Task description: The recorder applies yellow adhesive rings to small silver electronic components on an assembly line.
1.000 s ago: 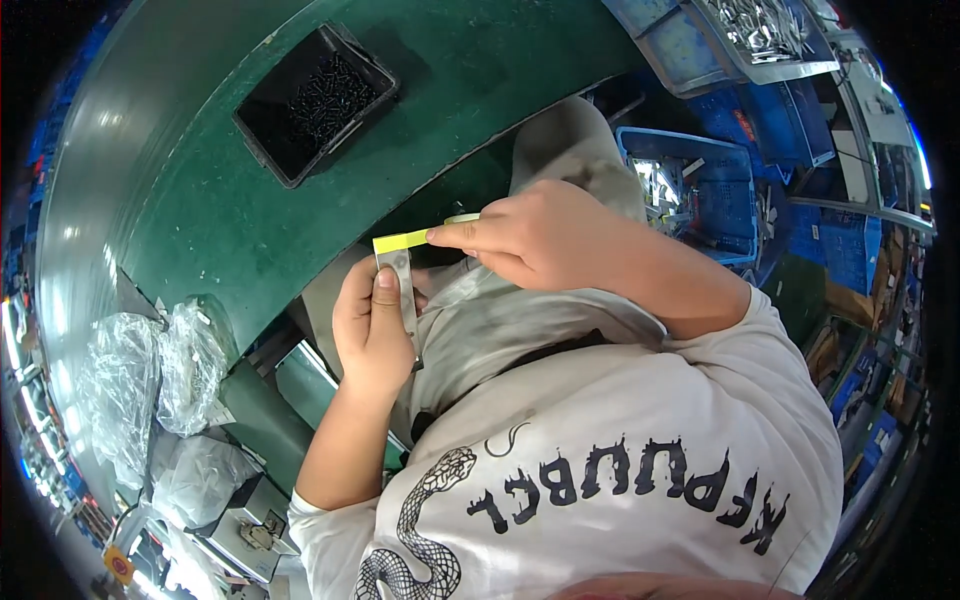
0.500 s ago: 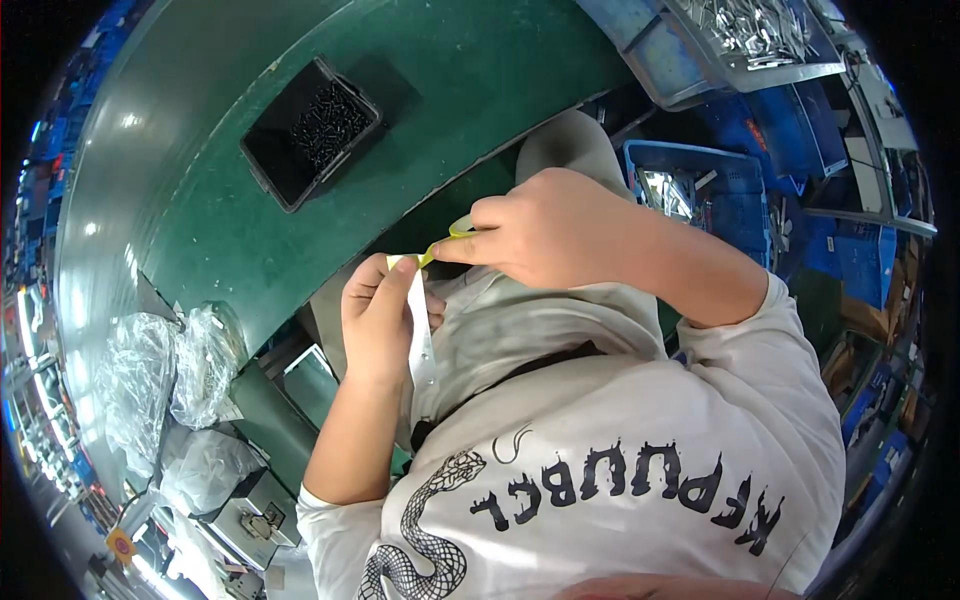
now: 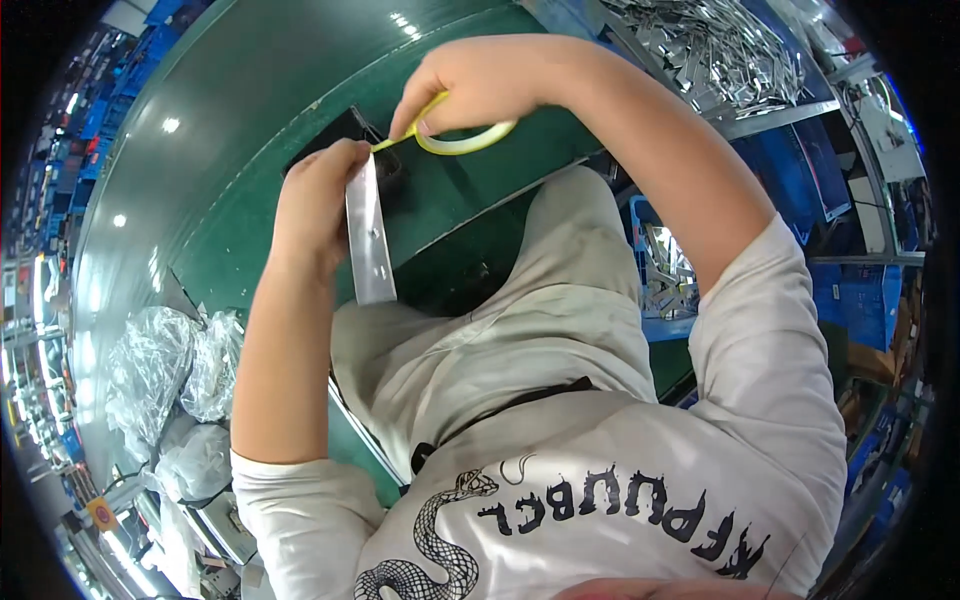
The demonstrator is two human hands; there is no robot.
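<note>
My left hand [image 3: 312,205] is closed around the upper end of a flat, silvery metal strip [image 3: 370,245] with small holes, which hangs down over my lap. A roll of yellow tape [image 3: 468,146] is gripped by my right hand [image 3: 490,82], fingers curled on its rim. A short length of yellow tape runs taut from the roll to the strip's top end, by my left thumb. Both hands are raised over the green table, partly in front of a black bin [image 3: 352,124], whose contents are mostly hidden.
The green table [image 3: 270,205] curves across the far side. Clear plastic bags [image 3: 150,370] lie at the left. A tray of many shiny metal parts [image 3: 700,55] stands at the upper right, with a blue crate [image 3: 667,328] of metal pieces below it.
Both hands have moved up and away from my lap to above the table, carrying the strip and tape. The tape roll now shows more fully, and the black bin is partly covered.
</note>
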